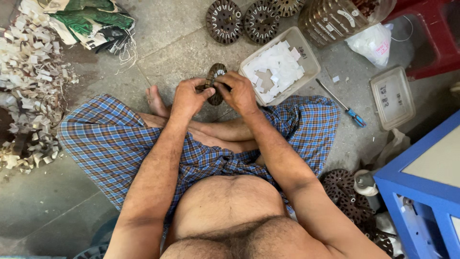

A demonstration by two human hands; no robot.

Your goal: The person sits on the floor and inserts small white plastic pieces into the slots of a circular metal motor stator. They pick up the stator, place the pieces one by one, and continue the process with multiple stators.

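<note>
I sit cross-legged on a stone floor and hold a round slotted metal core [215, 76] upright on its edge above my legs. My left hand [188, 97] grips its left side, thumb across the front. My right hand [238, 92] pinches its right rim with the fingertips pressed into the slots. Just right of my hands stands a white plastic tray [309, 53] filled with small white paper pieces. Whether a paper piece is between my fingers is hidden.
Three similar slotted cores [224, 21] lie on the floor ahead. A heap of paper scraps [26, 91] fills the left. A blue-handled screwdriver [342, 104], a tray lid [392, 97], a plastic jar [335, 19], a red stool [431, 38] and a blue cabinet [421, 187] stand right.
</note>
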